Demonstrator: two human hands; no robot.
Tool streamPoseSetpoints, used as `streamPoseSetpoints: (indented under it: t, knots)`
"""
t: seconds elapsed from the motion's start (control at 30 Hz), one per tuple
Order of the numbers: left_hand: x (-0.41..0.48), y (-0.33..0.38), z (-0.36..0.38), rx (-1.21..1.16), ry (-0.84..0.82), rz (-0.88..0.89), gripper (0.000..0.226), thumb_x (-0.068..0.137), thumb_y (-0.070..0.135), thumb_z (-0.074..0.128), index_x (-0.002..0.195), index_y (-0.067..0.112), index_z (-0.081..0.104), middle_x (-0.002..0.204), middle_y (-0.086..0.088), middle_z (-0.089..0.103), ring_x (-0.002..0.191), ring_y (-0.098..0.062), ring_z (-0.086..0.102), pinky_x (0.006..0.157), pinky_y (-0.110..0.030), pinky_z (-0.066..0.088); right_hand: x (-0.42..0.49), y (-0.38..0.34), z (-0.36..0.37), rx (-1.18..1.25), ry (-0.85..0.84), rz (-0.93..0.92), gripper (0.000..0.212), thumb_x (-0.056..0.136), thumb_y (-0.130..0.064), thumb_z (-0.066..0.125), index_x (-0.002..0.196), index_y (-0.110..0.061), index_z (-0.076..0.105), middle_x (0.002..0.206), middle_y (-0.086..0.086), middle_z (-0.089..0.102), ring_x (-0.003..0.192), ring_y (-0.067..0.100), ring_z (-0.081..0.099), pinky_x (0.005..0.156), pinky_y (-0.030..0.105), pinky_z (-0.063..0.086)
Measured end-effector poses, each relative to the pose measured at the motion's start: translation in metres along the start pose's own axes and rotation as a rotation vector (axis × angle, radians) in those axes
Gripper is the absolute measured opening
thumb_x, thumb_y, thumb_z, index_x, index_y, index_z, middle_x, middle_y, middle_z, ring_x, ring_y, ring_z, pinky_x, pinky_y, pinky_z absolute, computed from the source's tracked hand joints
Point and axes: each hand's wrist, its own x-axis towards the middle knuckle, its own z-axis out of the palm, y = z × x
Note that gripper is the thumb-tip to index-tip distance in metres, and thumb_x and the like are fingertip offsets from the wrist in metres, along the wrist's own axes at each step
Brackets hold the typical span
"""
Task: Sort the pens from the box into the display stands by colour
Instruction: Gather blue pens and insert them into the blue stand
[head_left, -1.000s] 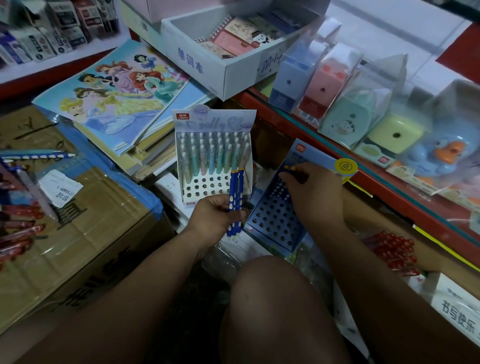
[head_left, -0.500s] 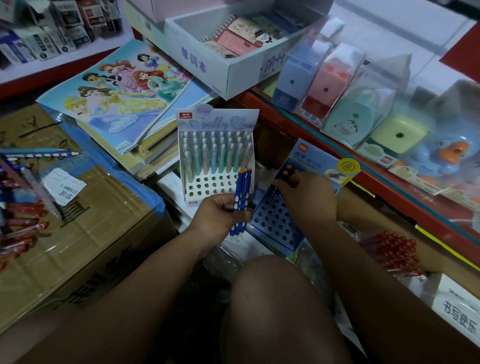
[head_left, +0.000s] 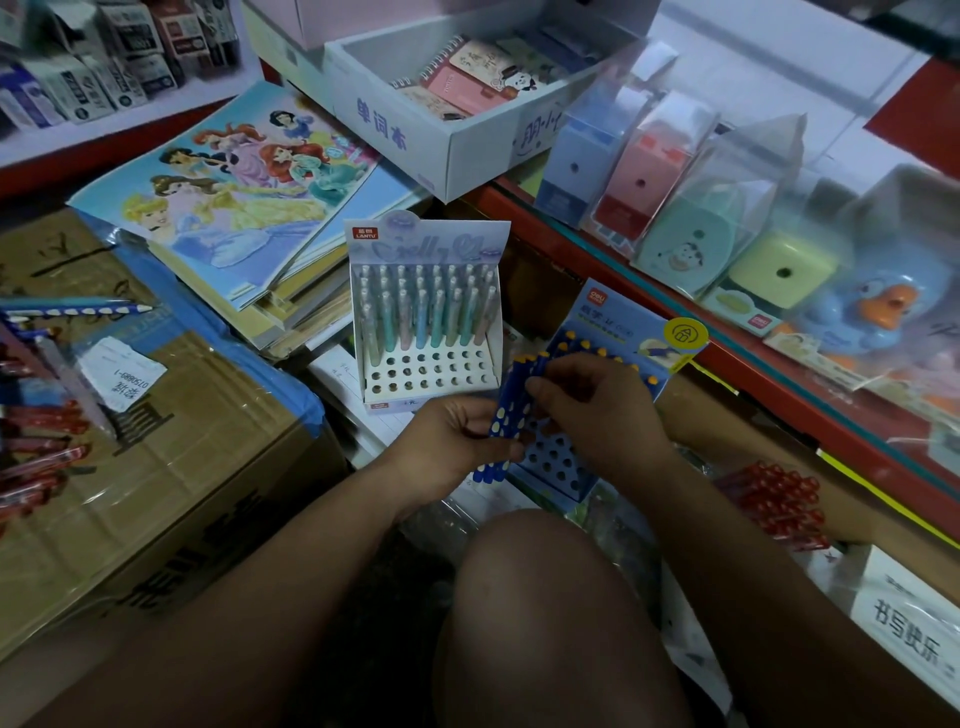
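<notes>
Gripping blue pens (head_left: 508, 410), left hand (head_left: 447, 449), right hand (head_left: 597, 410) pinching

A single wide-angle view looks out from the person's head, facing forward and steeply down. The white cardboard display stand of pastel pens (head_left: 427, 332) sits just above the middle of the frame, close to the lens, with its front turned to the camera. Nearer the camera than that stand, the left hand (head_left: 447, 447) and right hand (head_left: 597, 410) meet around dark blue pens with yellow dots (head_left: 506, 410). The person's bare knee (head_left: 545, 613) fills the lower frame below them. Left of the stand a brown cardboard carton (head_left: 156, 467) runs to the frame edge. Right of the stand a red-edged glass desk (head_left: 779, 384) slants away diagonally. Beyond the stand a white open box of notebooks (head_left: 415, 135) lies near the top edge.
</notes>
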Motion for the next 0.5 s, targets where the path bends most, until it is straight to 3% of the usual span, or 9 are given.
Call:
streamPoseSetpoints:
  t: [0.13, 0.27, 0.33, 0.5]
  knots:
    - [0.002, -0.003, -0.004, 0.003, 0.127, -0.008, 0.034, 0.083, -0.012, 0.069, 0.114, 0.002, 0.071, 0.103, -0.017, 0.075, 0.097, -0.03, 0.071, 0.084, -0.037, 0.059, 0.0, 0.005, -0.013, 0.048, 0.19, 0.028, 0.007, 0.094, -0.024, 0.068, 0.087, -0.024, 0.069, 0.079, -0.003, 0.072, 0.074, 0.011, 0.071, 0.074, 0.037, 0.06]
    - [0.003, -0.005, -0.011, -0.028, 0.235, -0.076, 0.033, 0.082, -0.01, 0.071, 0.112, 0.004, 0.072, 0.102, -0.015, 0.075, 0.094, -0.026, 0.071, 0.08, -0.031, 0.06, 0.001, 0.016, -0.027, -0.007, 0.423, 0.064, 0.013, 0.094, -0.027, 0.068, 0.084, -0.019, 0.065, 0.076, 0.005, 0.069, 0.074, 0.025, 0.07, 0.069, 0.051, 0.058]
    - [0.002, -0.005, -0.011, -0.036, 0.25, -0.092, 0.033, 0.081, -0.01, 0.071, 0.111, 0.004, 0.072, 0.101, -0.016, 0.075, 0.089, -0.025, 0.07, 0.077, -0.029, 0.06, 0.002, 0.021, -0.027, -0.05, 0.448, 0.075, 0.015, 0.094, -0.029, 0.067, 0.084, -0.017, 0.065, 0.077, 0.007, 0.069, 0.075, 0.028, 0.069, 0.068, 0.053, 0.057]
    - [0.004, -0.007, -0.008, 0.007, 0.24, -0.104, 0.03, 0.08, -0.01, 0.073, 0.105, 0.007, 0.073, 0.089, -0.009, 0.075, 0.074, -0.015, 0.068, 0.068, -0.024, 0.058, 0.002, 0.024, -0.02, -0.142, 0.444, 0.073, 0.013, 0.094, -0.029, 0.067, 0.094, -0.017, 0.07, 0.083, -0.002, 0.071, 0.076, 0.012, 0.068, 0.073, 0.04, 0.058]
